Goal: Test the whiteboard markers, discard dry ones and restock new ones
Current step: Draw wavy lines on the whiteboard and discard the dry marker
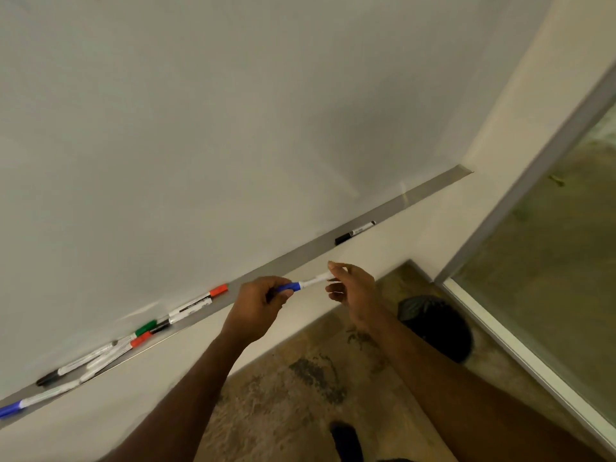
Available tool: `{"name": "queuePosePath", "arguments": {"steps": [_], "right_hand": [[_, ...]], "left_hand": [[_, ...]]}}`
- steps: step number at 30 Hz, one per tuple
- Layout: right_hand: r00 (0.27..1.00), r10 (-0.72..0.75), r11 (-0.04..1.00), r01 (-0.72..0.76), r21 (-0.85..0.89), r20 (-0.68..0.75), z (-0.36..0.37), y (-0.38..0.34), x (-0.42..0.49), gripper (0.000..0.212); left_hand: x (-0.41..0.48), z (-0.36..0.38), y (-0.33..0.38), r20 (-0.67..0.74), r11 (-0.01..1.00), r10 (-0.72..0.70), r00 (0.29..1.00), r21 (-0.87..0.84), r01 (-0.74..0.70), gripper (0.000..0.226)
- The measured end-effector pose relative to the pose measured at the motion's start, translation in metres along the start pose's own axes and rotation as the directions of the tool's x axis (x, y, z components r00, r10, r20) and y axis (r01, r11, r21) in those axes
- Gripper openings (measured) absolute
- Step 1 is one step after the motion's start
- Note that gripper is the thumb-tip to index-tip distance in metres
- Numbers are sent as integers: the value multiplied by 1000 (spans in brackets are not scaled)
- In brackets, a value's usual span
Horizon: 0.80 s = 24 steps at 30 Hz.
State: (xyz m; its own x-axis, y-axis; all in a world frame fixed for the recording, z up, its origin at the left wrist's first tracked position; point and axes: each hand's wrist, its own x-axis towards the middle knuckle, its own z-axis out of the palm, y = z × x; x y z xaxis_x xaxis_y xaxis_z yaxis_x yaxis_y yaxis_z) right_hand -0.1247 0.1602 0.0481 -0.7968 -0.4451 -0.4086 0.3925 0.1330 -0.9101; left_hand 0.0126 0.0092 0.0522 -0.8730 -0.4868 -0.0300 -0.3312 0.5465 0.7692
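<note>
**Item: blue-cap marker (pixel 311 282), in hand, under test**

- Location: held in the air just in front of the tray (pixel 416 196), below the whiteboard (pixel 233 128), approx. mid-frame.
- Long axis: runs L-to-R across the person's front and rises slightly toward the R. Blue cap at L end, white barrel at R end.
- L hand (pixel 261 306): fingers curled round the cap end, gripping it firmly. The cap is mostly inside the fist.
- R hand (pixel 353 288): fingers loose and spread, thumb up, not closed on anything. The barrel's free end points straight into the gap betw. thumb and forefinger. Motion blur hides whether they touch; prob. just short of contact.
- Key relation: barrel lies directly L of the R hand and end-on to it, so the R hand is the nearer one for taking it. A pull apart along the same axis should uncap it, w/ the L hand keeping the cap.
- Task stage (est.): early. No test stroke shows on the board near the hands.

**Other stock**

- Black marker (pixel 355 232): alone on the tray, R of the hands.
- Red-cap marker (pixel 200 300): on the tray, just L of the L hand.
- Mixed cluster (pixel 133 338) further L on the tray: green, red, black and blue caps, some overlapping.
- Black bin bag (pixel 436 325): on the floor below the R forearm, likely for discards.
</note>
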Motion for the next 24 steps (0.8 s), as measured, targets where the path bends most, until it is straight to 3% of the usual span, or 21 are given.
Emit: {"name": "queuePosePath", "arguments": {"steps": [2,5,7,9,13,17,20,24], "right_hand": [[997,-59,990,65,-127,52,-23,3,3,26],[971,-42,870,151,-469,235,-52,7,5,28],[961,14,845,137,-517,276,-70,11,11,31],[972,47,859,79,-506,231,-88,22,20,27],[997,39,965,-56,-254,-72,-125,59,33,10],[907,232,972,-230,47,-351,-177,91,43,11],[813,374,927,-309,213,-447,-222,114,56,11],[782,406,910,-301,284,-473,-269,118,77,10]], "left_hand": [[6,14,-5,44,1000,-9,999,10,9,13],[17,35,-6,124,999,-15,992,33,11,15],[27,51,-4,157,999,-27,987,23,24,17],[37,67,-1,154,1000,-27,988,10,26,21],[59,98,4,176,1000,-29,984,16,27,36],[74,127,-1,297,997,-54,953,75,33,39],[86,152,-5,367,992,-61,928,128,15,37],[103,178,1,422,988,-76,904,153,12,32]]}}
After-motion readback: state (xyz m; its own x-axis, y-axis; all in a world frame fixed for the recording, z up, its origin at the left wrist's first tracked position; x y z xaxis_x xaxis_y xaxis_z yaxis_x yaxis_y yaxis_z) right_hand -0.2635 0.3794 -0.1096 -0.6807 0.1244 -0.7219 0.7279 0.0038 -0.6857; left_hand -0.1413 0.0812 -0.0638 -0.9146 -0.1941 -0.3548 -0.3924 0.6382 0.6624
